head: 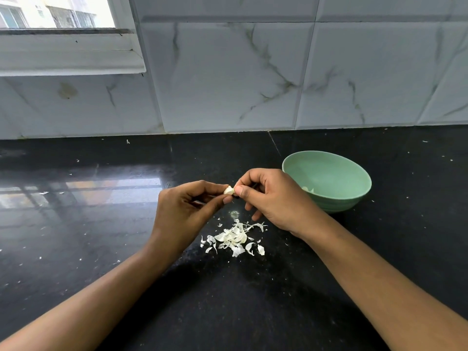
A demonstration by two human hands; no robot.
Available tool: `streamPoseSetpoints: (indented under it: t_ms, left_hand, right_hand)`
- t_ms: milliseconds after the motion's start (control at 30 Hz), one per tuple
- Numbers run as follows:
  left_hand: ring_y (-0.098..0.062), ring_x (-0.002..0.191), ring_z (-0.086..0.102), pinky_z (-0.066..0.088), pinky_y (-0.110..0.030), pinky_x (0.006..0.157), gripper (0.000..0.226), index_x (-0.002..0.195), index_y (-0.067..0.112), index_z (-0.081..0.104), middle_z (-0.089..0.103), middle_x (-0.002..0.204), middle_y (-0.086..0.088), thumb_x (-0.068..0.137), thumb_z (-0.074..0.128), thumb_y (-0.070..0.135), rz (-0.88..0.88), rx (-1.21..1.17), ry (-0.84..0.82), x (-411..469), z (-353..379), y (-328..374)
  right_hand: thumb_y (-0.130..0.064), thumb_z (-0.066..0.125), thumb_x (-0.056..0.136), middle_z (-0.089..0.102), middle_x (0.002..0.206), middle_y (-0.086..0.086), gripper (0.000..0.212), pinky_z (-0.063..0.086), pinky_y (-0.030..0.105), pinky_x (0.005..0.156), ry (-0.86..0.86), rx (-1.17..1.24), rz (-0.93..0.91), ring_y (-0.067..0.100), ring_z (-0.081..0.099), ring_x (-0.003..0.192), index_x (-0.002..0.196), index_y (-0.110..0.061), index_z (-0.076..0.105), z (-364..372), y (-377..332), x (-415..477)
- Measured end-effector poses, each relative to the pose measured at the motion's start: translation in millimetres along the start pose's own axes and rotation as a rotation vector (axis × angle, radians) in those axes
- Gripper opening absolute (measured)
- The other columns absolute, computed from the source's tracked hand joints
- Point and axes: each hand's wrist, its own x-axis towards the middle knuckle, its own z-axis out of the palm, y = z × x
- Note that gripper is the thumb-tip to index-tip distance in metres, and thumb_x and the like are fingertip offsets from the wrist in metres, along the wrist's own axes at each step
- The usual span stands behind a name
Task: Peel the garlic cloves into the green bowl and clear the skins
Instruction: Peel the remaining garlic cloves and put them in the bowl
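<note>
A small white garlic clove [228, 190] is pinched between the fingertips of both hands above the black counter. My left hand [186, 211] holds it from the left, and my right hand [272, 197] grips its right end with thumb and forefinger. Below the hands a heap of pale garlic skins [234, 238] lies on the counter. The green bowl [354, 178] stands just right of my right hand, with a few white garlic pieces [308, 190] low inside it, partly hidden by my hand.
The black polished counter [101, 224] carries scattered skin flecks on the left and right. A marble-tiled wall [240, 72] rises at the back, with a window frame [71, 54] at the upper left.
</note>
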Motion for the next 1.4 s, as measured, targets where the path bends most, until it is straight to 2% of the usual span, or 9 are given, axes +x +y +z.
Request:
streamPoseSetpoints:
  t_ms: [167,300,433,600,767,1000,1167,1267,1400]
  left_hand:
    - [-0.004,0.065,0.070,0.055,-0.021,0.060,0.017,0.090,0.027,0.073,0.074,0.079,0.010,0.073,0.075,0.028,0.021,0.013,-0.031,0.2,-1.0,0.8]
    - [-0.004,0.067,0.070,0.054,-0.018,0.062,0.021,0.092,0.026,0.072,0.074,0.082,0.013,0.071,0.076,0.026,0.003,-0.044,-0.040,-0.4,-0.3,2.6]
    - [-0.007,0.069,0.071,0.054,-0.017,0.066,0.028,0.093,0.026,0.071,0.075,0.082,0.012,0.066,0.076,0.023,-0.065,-0.160,-0.020,-1.1,2.6,4.0]
    - [-0.013,0.068,0.071,0.054,-0.020,0.062,0.024,0.089,0.022,0.072,0.075,0.079,0.004,0.066,0.075,0.016,-0.110,-0.293,-0.011,-0.8,4.6,5.8]
    - [-0.011,0.070,0.070,0.053,-0.019,0.063,0.023,0.084,0.028,0.074,0.074,0.079,0.004,0.067,0.073,0.013,-0.121,-0.360,-0.019,-0.8,4.4,6.2]
    - [-0.010,0.072,0.070,0.053,-0.018,0.066,0.023,0.087,0.031,0.073,0.074,0.082,0.003,0.071,0.075,0.015,-0.104,-0.366,-0.007,-0.5,4.9,5.0]
    - [-0.011,0.066,0.067,0.054,-0.021,0.063,0.018,0.092,0.013,0.066,0.074,0.080,0.000,0.076,0.071,0.007,-0.165,-0.482,0.018,0.5,7.3,6.6]
    - [-0.008,0.064,0.066,0.054,-0.020,0.061,0.018,0.094,0.012,0.062,0.074,0.082,0.000,0.076,0.062,0.012,-0.224,-0.536,0.067,4.4,6.2,5.7]
    - [-0.005,0.062,0.065,0.053,-0.018,0.056,0.020,0.097,0.014,0.062,0.073,0.082,0.001,0.077,0.060,0.015,-0.366,-0.650,0.149,8.6,3.0,-0.7]
  right_hand:
    - [-0.039,0.059,0.074,0.059,0.059,-0.005,0.020,0.057,0.045,0.057,0.019,-0.013,-0.011,0.024,0.065,0.058,0.075,-0.020,0.064,0.4,-6.9,-4.5]
    - [-0.029,0.065,0.080,0.058,0.059,-0.004,0.015,0.055,0.045,0.057,0.008,0.083,0.027,0.021,0.059,0.055,0.075,-0.015,0.063,3.1,-4.5,-3.6]
    - [-0.021,0.065,0.084,0.054,0.055,-0.006,0.013,0.049,0.031,0.052,-0.013,0.206,0.074,0.009,0.051,0.052,0.075,-0.012,0.062,6.2,-5.7,-4.1]
    - [-0.012,0.060,0.088,0.049,0.056,-0.004,0.015,0.043,0.022,0.044,-0.027,0.356,0.137,0.004,0.046,0.050,0.073,-0.011,0.060,11.1,-8.7,-3.8]
    - [-0.010,0.059,0.090,0.051,0.066,0.007,0.017,0.042,0.020,0.042,-0.057,0.449,0.198,0.006,0.044,0.049,0.073,-0.011,0.059,14.1,-8.0,-3.0]
    - [-0.009,0.056,0.090,0.049,0.060,-0.002,0.018,0.046,0.020,0.042,-0.035,0.557,0.289,0.004,0.044,0.047,0.072,-0.011,0.057,14.7,-10.8,-2.9]
    - [-0.009,0.051,0.092,0.050,0.065,-0.001,0.022,0.051,0.024,0.046,-0.054,0.699,0.352,0.005,0.044,0.051,0.071,-0.009,0.056,16.2,-11.2,-3.4]
    - [-0.009,0.050,0.092,0.050,0.065,0.000,0.025,0.052,0.024,0.047,-0.044,0.746,0.377,0.006,0.045,0.051,0.068,-0.010,0.055,15.0,-10.8,-2.3]
    - [-0.008,0.051,0.091,0.051,0.065,0.000,0.022,0.051,0.023,0.044,-0.020,0.736,0.378,0.007,0.045,0.052,0.070,-0.009,0.056,8.4,-9.7,0.2]
